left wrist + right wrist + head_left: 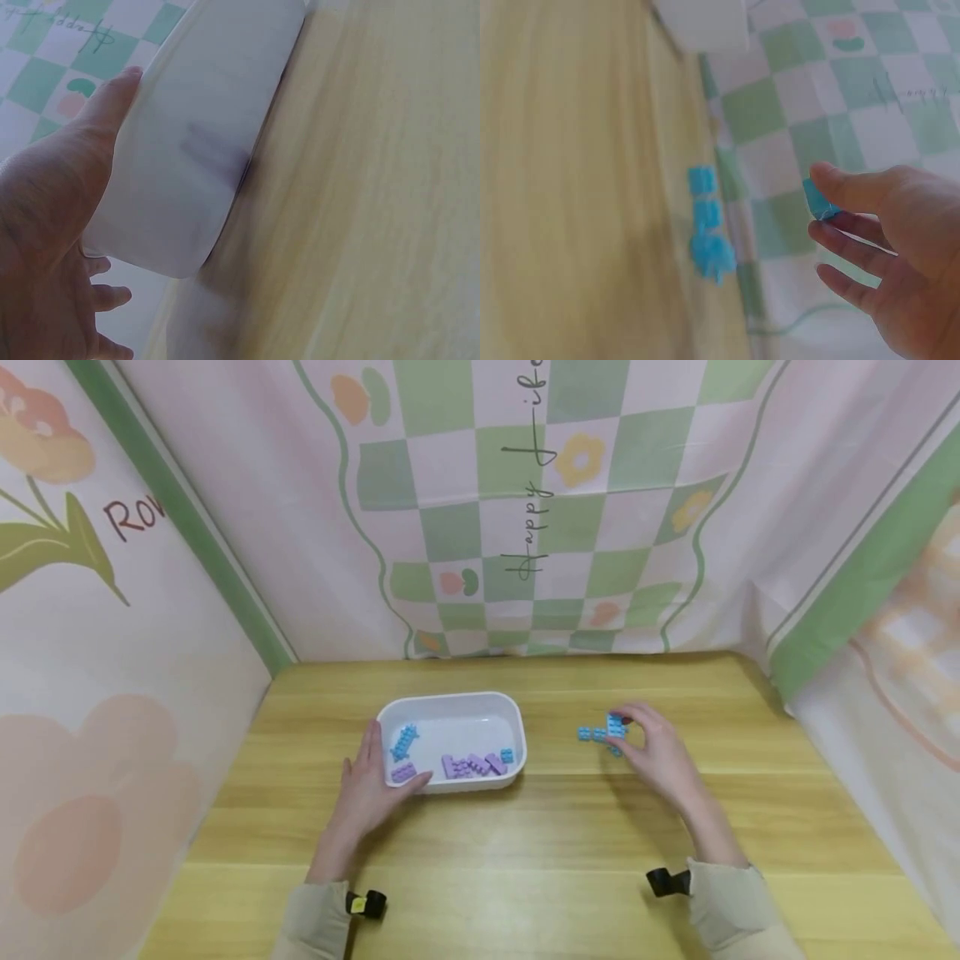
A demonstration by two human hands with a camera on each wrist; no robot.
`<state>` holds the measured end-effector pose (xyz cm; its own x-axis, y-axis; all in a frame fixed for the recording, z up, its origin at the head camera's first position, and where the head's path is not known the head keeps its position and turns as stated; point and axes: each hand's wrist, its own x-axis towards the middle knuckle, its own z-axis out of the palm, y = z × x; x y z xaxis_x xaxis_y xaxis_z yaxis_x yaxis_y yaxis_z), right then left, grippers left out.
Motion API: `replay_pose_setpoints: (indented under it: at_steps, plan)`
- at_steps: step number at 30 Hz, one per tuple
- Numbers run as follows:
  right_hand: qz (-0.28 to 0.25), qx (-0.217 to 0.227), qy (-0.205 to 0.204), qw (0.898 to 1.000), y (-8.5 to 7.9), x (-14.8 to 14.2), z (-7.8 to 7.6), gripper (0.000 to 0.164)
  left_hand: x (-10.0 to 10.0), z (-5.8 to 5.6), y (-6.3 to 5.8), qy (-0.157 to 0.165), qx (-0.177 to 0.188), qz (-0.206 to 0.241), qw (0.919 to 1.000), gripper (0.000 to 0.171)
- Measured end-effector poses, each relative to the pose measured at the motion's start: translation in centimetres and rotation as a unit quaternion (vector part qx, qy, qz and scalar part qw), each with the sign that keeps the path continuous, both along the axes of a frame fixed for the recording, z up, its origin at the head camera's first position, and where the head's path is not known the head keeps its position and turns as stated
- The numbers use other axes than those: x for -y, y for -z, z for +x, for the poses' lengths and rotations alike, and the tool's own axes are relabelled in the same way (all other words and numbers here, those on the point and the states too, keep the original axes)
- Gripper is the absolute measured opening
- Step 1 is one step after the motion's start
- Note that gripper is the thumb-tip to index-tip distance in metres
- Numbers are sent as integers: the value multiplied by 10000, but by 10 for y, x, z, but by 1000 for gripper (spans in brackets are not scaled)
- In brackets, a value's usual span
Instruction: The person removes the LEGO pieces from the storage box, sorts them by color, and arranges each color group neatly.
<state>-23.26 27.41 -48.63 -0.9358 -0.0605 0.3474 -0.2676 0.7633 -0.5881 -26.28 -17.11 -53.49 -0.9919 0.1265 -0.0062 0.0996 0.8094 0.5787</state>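
My left hand (367, 793) grips the near left corner of a white plastic tub (450, 698), its thumb along the front rim and fingers at the left side. In the left wrist view the thumb (112, 97) lies against the tub's outer wall (202, 135). My right hand (660, 756) pinches a light blue building block (616, 724) between thumb and fingers, to the right of the tub. The right wrist view shows this blue block (820, 201) raised above the table. Below and left of it lie several more blue blocks (584, 733) in a short row.
Inside the tub are purple blocks (457, 767) along the front, another purple block (403, 772) at the left, a studded blue piece (405, 742) and a small blue block (507, 756). The wooden table (510, 877) meets a checkered curtain (525, 543) at its back edge.
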Motion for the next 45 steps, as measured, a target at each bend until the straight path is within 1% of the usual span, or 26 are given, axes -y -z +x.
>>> replay_pose_setpoints:
  at_steps: [4, 8, 12, 15, 24, 29, 31, 34, 37, 39, 41, 42, 43, 45]
  plan:
    - [72, -11, 137, 9999, 9, -19, 5, 43, 1, 0, 0, -12, -25, 6, 10000, 138]
    - [208, 4, 288, 9994, 20, -37, 6, 41, 3, 0, 0, -44, -43, 23, 10000, 139]
    - [378, 119, 408, 9984, 31, -52, 2, 39, 4, 0, 1, -65, -33, 32, 10000, 139]
    - [469, 199, 423, 9978, 37, -60, -2, 38, 5, 0, 2, -56, -39, -7, 10000, 139]
    - [578, 640, 381, 9955, 50, -72, -10, 42, 3, -2, 1, 22, -92, 12, 10000, 138]
    - [615, 715, 427, 9946, 54, -73, -12, 43, 2, -4, 0, 44, -130, -20, 9999, 138]
    - [621, 754, 425, 9943, 54, -73, -12, 45, 2, -4, -1, 44, -131, -21, 9999, 138]
    - [625, 757, 383, 9944, 51, -71, -11, 54, 2, -3, -2, 56, -145, -35, 9999, 138]
    - [614, 425, 287, 9968, 41, -60, -10, 61, 2, -2, -2, 60, -163, -36, 9998, 138]
    - [574, -7, 176, 9982, 32, -46, -11, 61, 2, -1, -2, 46, -176, -9, 9998, 138]
    - [528, -442, 20, 9976, 22, -26, -13, 57, 2, 0, -1, 24, -217, 12, 9998, 138]
    - [497, -589, -66, 9970, 17, -15, -14, 56, 2, 0, 0, 21, -233, 17, 9997, 138]
    - [448, -704, -171, 9964, 13, -3, -15, 55, 2, 1, 1, 14, -246, 16, 9997, 139]
    - [364, -747, -410, 9957, 5, 21, -17, 54, 1, 2, 3, 26, -268, 7, 9996, 139]
